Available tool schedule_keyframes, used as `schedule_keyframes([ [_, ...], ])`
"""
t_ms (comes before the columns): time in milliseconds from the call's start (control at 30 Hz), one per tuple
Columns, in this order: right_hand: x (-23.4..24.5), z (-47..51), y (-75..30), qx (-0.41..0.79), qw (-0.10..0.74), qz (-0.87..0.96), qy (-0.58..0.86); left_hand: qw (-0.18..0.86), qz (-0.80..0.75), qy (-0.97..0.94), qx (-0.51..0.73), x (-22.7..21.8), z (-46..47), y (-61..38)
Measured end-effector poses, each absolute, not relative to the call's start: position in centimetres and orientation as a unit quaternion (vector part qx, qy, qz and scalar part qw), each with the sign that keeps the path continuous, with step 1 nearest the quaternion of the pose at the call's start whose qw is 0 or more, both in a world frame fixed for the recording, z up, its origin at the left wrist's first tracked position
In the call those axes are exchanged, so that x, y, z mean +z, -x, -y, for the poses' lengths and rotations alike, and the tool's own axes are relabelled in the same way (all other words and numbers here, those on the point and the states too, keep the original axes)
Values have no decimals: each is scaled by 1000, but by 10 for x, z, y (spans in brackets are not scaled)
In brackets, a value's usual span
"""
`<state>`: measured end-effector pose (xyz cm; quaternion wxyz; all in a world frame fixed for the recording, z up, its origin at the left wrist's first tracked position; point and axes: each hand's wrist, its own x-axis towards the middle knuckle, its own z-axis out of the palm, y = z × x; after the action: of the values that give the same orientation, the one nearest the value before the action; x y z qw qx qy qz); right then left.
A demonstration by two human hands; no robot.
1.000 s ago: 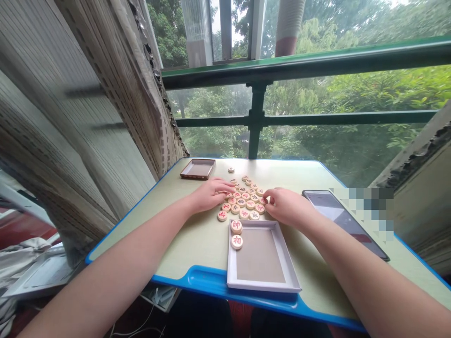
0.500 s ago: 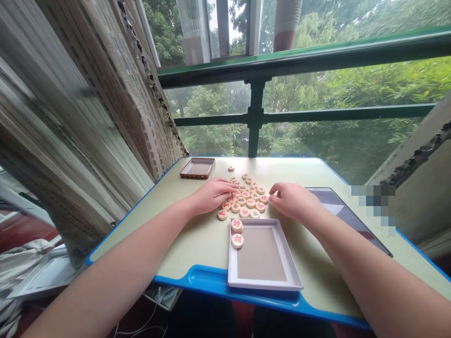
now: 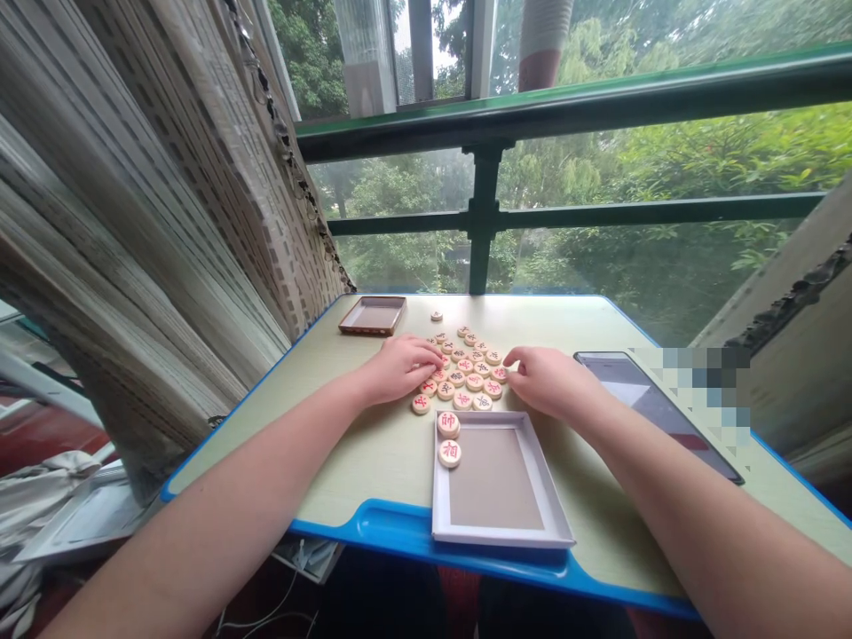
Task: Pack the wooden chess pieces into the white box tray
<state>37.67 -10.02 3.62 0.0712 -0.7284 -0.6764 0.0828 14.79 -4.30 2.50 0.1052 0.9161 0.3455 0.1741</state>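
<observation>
Several round wooden xiangqi pieces with red or black characters lie loosely grouped mid-table. My left hand rests at the left side of the group, fingers stretched over the nearest pieces and partly hiding them. On the opposite side, my right hand has bent fingers slightly apart, their tips close beside a red-marked piece; I cannot tell whether they touch it. Nothing shows in either hand. In front stands a shallow white box tray, with red-marked pieces along its left wall, the upper ones stacked.
A second, brown-edged box part sits at the far left of the table. A tablet lies to the right, partly behind my right arm. One lone piece is farther back. Curtains hang at left, and a green railing stands beyond.
My right hand has shifted slightly left, closer to the group. My left hand has moved only slightly, and some pieces near it have shifted a little. The pieces in the tray stay put.
</observation>
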Motion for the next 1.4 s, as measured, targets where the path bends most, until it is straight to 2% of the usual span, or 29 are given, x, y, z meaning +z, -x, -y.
schedule_keyframes([
  [233,43,102,-373,70,100,680,723,71,-386,-900,189,26,39,-144],
  [433,44,102,-377,83,89,636,762,59,-414,-885,205,21,26,-136],
  [933,43,102,-375,96,83,661,740,102,-452,-856,230,11,12,-129],
  [1133,44,102,-374,93,83,664,738,171,-497,-792,311,7,0,-124],
  [1233,44,101,-374,91,84,664,737,194,-515,-777,307,7,-4,-121],
  [1400,42,100,-375,86,86,670,733,142,-508,-802,280,9,-1,-122],
])
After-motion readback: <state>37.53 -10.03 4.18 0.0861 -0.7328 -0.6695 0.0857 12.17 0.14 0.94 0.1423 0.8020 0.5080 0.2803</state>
